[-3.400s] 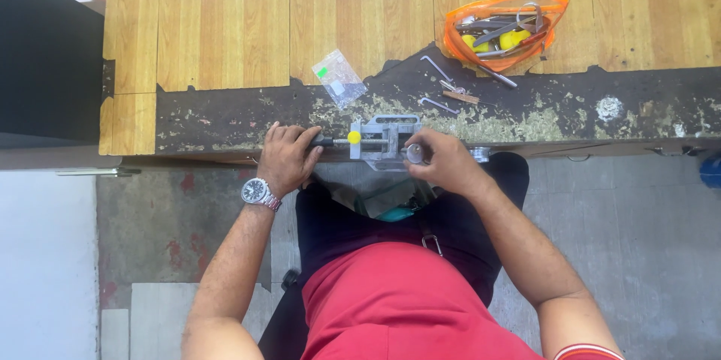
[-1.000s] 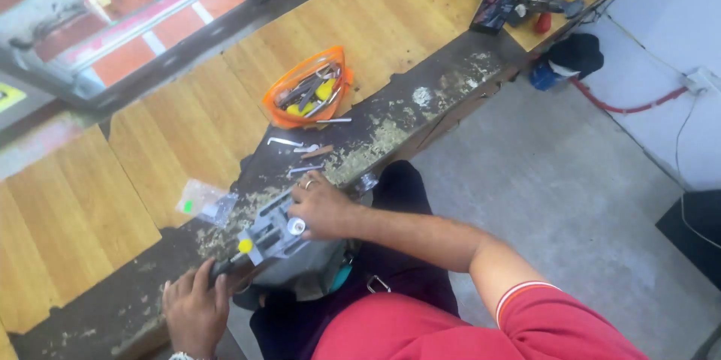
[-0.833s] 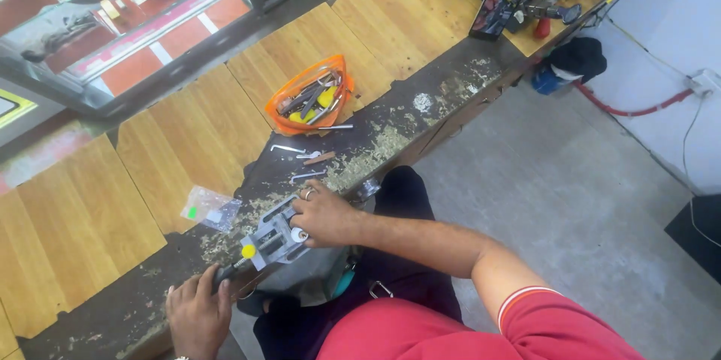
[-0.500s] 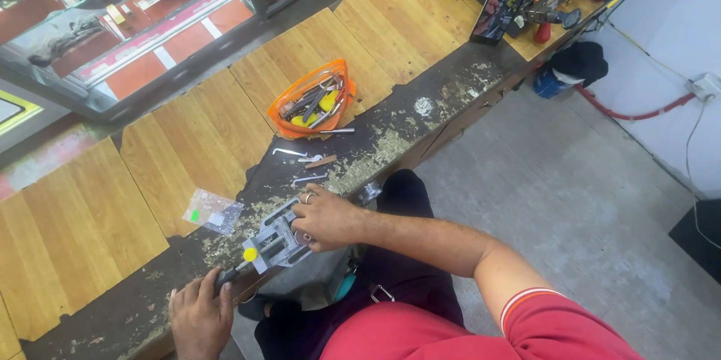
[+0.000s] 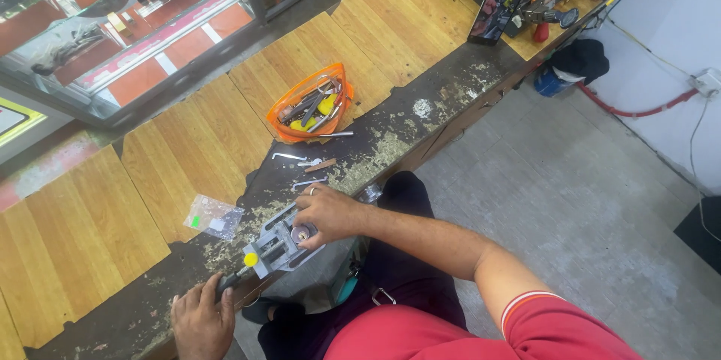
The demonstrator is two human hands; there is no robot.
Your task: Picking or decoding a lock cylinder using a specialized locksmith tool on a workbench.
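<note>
Small grey vise (image 5: 279,242) sits at front edge of worn workbench (image 5: 420,105). Right hand (image 5: 327,213) on top of vise, fingers curled, pinching small round metal part (image 5: 303,233). Left hand (image 5: 201,322) wrapped around dark vise handle (image 5: 231,280), fingers closed. Orange tray of tools (image 5: 312,110) farther back. Clear plastic bag (image 5: 213,216) near vise.

Even daylight, high wide-angle view, slightly soft throughout.
Glare streaks the glass display case (image 5: 113,37) at upper left; shadows under the right hand (image 5: 330,213) and left hand (image 5: 201,324) are faint and soft; straight bench edges bow toward the frame borders; fine detail smears slightly.
</note>
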